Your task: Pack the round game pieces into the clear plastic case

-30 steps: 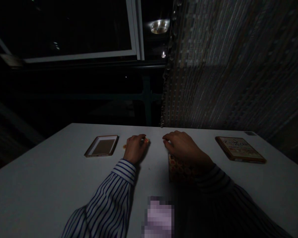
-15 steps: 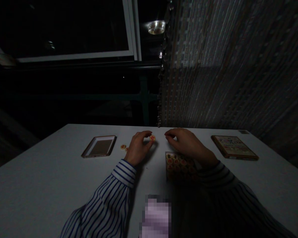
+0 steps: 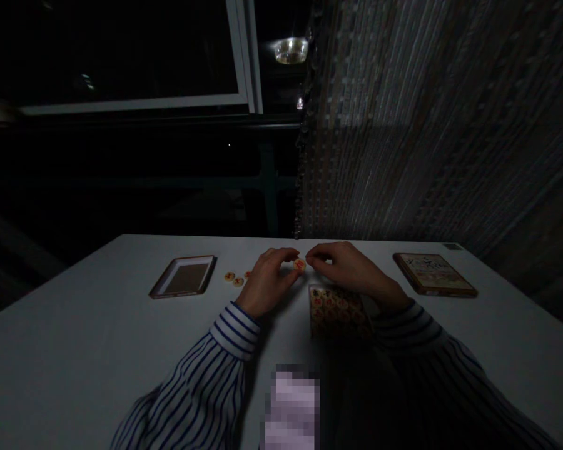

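Observation:
Between the thumb and forefinger of my left hand (image 3: pixel 272 281) is a round xiangqi piece (image 3: pixel 299 265) with a red character, held up on its edge above the white table. My right hand (image 3: pixel 349 269) is closed in a pinch, its fingertips right beside that piece; whether they touch it or hold anything, I cannot make out. Under my right wrist stands a box of xiangqi pieces (image 3: pixel 329 302), packed in rows, its right part hidden by my forearm and shadow. Several loose pieces (image 3: pixel 238 282) lie flat to the left of my left hand.
An open shallow box lid (image 3: pixel 205 285) lies at the left of the white table (image 3: pixel 98 337). At the right is a closed box with printed writing (image 3: pixel 434 273). Beyond the table's far edge hang a bead curtain (image 3: pixel 385 125) and a dark window frame (image 3: pixel 244 56).
My left hand has moved slightly right with its piece, and my right fingertips have come close to it. More loose pieces show beside my left hand. The view has shifted slightly.

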The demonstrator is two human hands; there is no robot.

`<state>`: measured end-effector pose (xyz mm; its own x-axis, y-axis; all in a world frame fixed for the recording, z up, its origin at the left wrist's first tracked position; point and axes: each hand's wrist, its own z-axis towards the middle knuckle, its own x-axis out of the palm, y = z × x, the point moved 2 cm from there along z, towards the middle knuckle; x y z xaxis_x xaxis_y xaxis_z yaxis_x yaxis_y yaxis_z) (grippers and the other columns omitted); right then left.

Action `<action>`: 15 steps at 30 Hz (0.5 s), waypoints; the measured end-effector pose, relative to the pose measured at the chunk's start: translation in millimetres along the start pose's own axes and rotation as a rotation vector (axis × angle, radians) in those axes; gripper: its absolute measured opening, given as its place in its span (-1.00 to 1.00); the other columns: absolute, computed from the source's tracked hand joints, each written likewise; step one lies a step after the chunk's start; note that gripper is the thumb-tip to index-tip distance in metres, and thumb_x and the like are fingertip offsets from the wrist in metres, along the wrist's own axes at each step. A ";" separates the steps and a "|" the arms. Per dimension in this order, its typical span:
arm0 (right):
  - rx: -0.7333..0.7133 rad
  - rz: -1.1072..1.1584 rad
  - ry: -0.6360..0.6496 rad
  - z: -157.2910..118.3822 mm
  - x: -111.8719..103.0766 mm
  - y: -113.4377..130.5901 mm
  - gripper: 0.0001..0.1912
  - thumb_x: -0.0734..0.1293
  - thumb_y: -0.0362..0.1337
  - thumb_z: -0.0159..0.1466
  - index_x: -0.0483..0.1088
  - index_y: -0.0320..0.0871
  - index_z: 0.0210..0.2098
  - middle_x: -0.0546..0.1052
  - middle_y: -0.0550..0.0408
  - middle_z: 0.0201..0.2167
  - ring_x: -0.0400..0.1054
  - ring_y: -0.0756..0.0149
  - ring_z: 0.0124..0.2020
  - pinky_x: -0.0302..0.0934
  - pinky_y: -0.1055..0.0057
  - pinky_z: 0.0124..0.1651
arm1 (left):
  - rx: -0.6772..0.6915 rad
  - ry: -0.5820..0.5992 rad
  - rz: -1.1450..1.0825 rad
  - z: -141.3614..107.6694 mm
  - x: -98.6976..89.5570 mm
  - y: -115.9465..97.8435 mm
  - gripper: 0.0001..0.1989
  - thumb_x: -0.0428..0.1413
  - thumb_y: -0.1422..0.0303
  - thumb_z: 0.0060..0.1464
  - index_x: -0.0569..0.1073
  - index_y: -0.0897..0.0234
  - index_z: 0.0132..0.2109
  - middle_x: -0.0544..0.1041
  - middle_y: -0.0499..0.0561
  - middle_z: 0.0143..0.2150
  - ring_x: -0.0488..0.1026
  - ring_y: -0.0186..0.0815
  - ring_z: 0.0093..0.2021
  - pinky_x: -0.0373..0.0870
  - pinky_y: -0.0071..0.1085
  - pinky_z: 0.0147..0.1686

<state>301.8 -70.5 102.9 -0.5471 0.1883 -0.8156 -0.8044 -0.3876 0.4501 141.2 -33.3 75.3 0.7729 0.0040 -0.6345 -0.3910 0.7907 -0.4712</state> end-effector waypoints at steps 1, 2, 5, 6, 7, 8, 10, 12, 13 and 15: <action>0.000 0.015 -0.001 0.1 0.3 -0.4 -0.76 0.17 -0.28 0.17 0.45 -0.11 -0.28 0.52 0.11 -0.35 0.37 0.34 -0.33 0.17 0.46 -0.24 | 0.002 0.002 -0.002 0.0 0.1 -0.7 -0.74 0.07 0.32 0.00 0.35 0.27 -0.13 0.44 0.02 -0.24 0.36 -0.30 -0.20 0.29 -0.29 -0.15; 0.001 0.025 -0.002 0.1 0.5 -0.8 -0.76 0.18 -0.27 0.17 0.45 -0.11 -0.28 0.52 0.11 -0.35 0.37 0.34 -0.33 0.17 0.45 -0.24 | 0.006 0.004 -0.005 0.0 0.3 -1.4 -0.75 0.07 0.32 0.00 0.35 0.27 -0.13 0.44 0.02 -0.24 0.36 -0.30 -0.19 0.29 -0.29 -0.15; 0.006 0.048 0.004 0.1 1.2 -1.7 -0.76 0.18 -0.26 0.17 0.45 -0.12 -0.28 0.52 0.10 -0.36 0.37 0.34 -0.34 0.18 0.44 -0.24 | 0.017 0.014 -0.015 -0.1 0.8 -3.9 -0.75 0.06 0.32 0.01 0.34 0.26 -0.13 0.44 0.03 -0.23 0.35 -0.30 -0.19 0.29 -0.29 -0.15; 0.007 0.054 0.009 0.1 1.6 -1.8 -0.76 0.18 -0.26 0.17 0.45 -0.12 -0.27 0.52 0.09 -0.36 0.37 0.34 -0.34 0.18 0.44 -0.24 | 0.020 0.016 -0.016 -0.1 0.9 -4.6 -0.76 0.06 0.33 0.01 0.34 0.27 -0.13 0.44 0.03 -0.23 0.35 -0.29 -0.19 0.29 -0.29 -0.15; 0.009 0.059 0.014 0.1 1.9 -1.9 -0.77 0.18 -0.25 0.17 0.45 -0.12 -0.27 0.52 0.09 -0.36 0.37 0.35 -0.34 0.18 0.44 -0.24 | 0.021 0.016 -0.016 -0.1 1.0 -5.1 -0.76 0.06 0.33 0.01 0.34 0.27 -0.13 0.44 0.03 -0.23 0.35 -0.29 -0.20 0.29 -0.29 -0.16; 0.010 0.066 0.017 0.1 2.2 -1.9 -0.77 0.18 -0.26 0.17 0.44 -0.12 -0.27 0.52 0.09 -0.36 0.37 0.35 -0.33 0.18 0.44 -0.24 | 0.021 0.016 -0.014 -0.1 1.0 -5.4 -0.76 0.06 0.33 0.01 0.35 0.27 -0.14 0.44 0.03 -0.24 0.35 -0.29 -0.20 0.29 -0.29 -0.16; 0.016 0.087 0.020 0.1 2.9 -1.8 -0.78 0.19 -0.26 0.17 0.44 -0.13 -0.28 0.52 0.09 -0.36 0.37 0.35 -0.33 0.19 0.44 -0.25 | 0.018 0.017 -0.012 0.0 1.2 -5.7 -0.77 0.06 0.33 0.01 0.35 0.27 -0.14 0.44 0.02 -0.24 0.35 -0.29 -0.20 0.29 -0.29 -0.17; 0.026 0.111 0.024 0.2 3.5 -1.6 -0.78 0.19 -0.26 0.17 0.44 -0.14 -0.29 0.52 0.08 -0.37 0.38 0.35 -0.34 0.19 0.44 -0.26 | 0.017 0.022 -0.014 0.0 1.5 -5.8 -0.76 0.06 0.33 0.01 0.35 0.27 -0.14 0.44 0.02 -0.24 0.35 -0.29 -0.20 0.28 -0.29 -0.17; 0.031 0.118 0.024 0.2 3.6 -1.5 -0.78 0.20 -0.26 0.16 0.44 -0.14 -0.29 0.52 0.08 -0.37 0.38 0.35 -0.34 0.20 0.45 -0.27 | 0.018 0.027 -0.016 0.0 1.8 -6.0 -0.76 0.06 0.33 0.00 0.35 0.27 -0.14 0.44 0.03 -0.24 0.35 -0.29 -0.20 0.28 -0.28 -0.17; 0.036 0.116 0.020 0.3 3.4 -1.2 -0.79 0.21 -0.26 0.16 0.44 -0.15 -0.29 0.52 0.07 -0.37 0.38 0.34 -0.33 0.20 0.45 -0.27 | 0.021 0.031 -0.019 0.0 2.1 -6.6 -0.77 0.06 0.35 0.00 0.35 0.26 -0.14 0.44 0.03 -0.23 0.35 -0.28 -0.19 0.28 -0.27 -0.16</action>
<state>300.8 -69.2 99.8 -0.6327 0.1255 -0.7642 -0.7438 -0.3730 0.5546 145.4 -38.5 77.0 0.7643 -0.0301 -0.6441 -0.3649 0.8033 -0.4706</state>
